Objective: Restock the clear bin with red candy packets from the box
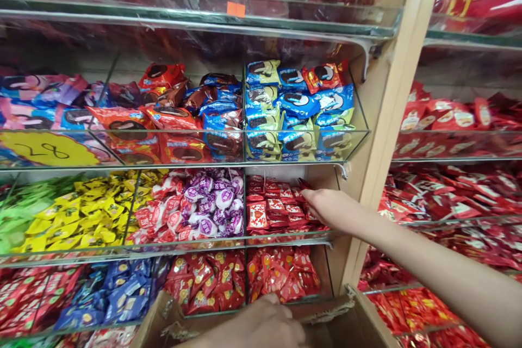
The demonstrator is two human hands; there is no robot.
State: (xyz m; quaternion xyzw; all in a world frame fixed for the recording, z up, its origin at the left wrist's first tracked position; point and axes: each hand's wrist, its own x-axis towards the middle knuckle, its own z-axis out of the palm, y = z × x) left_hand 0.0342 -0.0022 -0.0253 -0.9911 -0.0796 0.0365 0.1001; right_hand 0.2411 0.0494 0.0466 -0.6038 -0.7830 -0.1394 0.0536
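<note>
My right hand (330, 206) reaches into a glass-fronted compartment on the middle shelf. Its fingers are closed at a red candy packet (304, 182) beside rows of small red-and-white packets (275, 205); the far fingers are hidden. Low in the view, my left hand (261, 326) is curled over the opening of a cardboard box (369, 318). Blur and the frame's bottom edge hide what its fingers hold, if anything.
Red and purple wrapped candies (207, 201) and yellow packets (93, 209) fill neighbouring compartments. Above are blue biscuit packs (296, 103) behind a glass front edge (302, 147). A wooden upright (391, 92) stands close to my right arm. A yellow price tag (49, 148) hangs at left.
</note>
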